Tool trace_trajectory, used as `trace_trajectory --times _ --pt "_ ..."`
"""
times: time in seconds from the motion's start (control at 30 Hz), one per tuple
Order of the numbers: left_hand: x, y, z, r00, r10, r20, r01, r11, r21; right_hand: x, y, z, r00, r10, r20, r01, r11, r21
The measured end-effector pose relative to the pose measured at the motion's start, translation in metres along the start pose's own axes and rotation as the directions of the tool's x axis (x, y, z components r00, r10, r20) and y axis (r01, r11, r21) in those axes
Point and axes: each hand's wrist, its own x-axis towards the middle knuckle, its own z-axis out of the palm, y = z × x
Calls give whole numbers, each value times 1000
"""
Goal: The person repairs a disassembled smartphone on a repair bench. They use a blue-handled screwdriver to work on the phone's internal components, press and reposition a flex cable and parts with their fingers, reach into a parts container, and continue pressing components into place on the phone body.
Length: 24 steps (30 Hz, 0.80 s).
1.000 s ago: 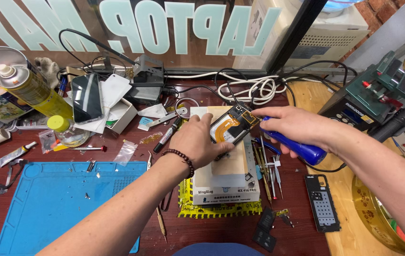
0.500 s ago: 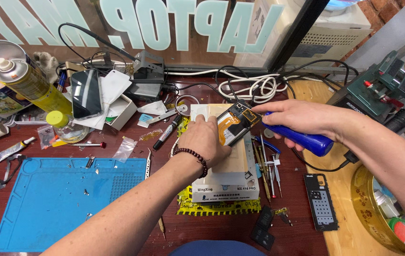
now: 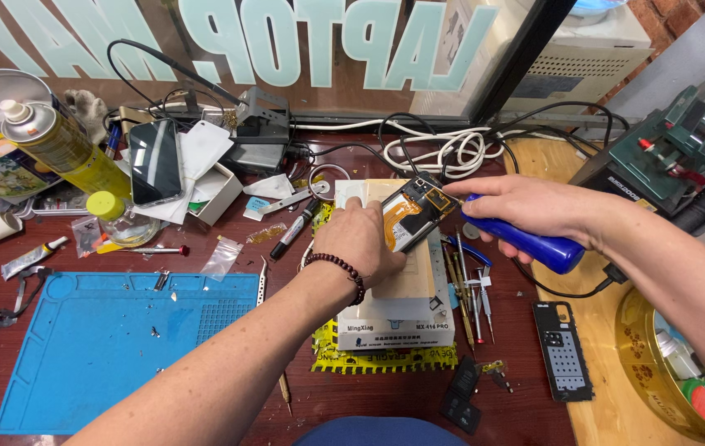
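My left hand [image 3: 362, 241], with a dark bead bracelet at the wrist, holds an opened phone [image 3: 415, 213] tilted up above a white box-shaped heating pad [image 3: 402, 306]. The phone's inside shows orange flex cable and dark parts. My right hand [image 3: 526, 208] is closed around a blue-handled tool [image 3: 534, 244], its tip touching the phone's upper right edge. A black cord runs from the tool's rear end.
A blue silicone work mat [image 3: 113, 347] lies at the lower left. Yellow spray can [image 3: 59, 144], a black phone [image 3: 154, 161], white cables [image 3: 443, 153], tweezers and screwdrivers [image 3: 472, 289], a black phone frame [image 3: 563, 351] and a green station [image 3: 674, 157] crowd the red-brown bench.
Both hands stay on the phone; the view has shifted slightly and the blue tool's tip has edged along the phone's top edge.
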Motion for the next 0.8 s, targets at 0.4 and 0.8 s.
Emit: trace_trajectory --times 0.4,0.8 --pt "1 0 2 1000 -4 2 4 1000 17 2 4 -2 1000 -9 16 9 999 40" --pt "0 2 1 1000 -18 7 18 1000 18 1 -5 13 1000 -15 -8 16 999 34"
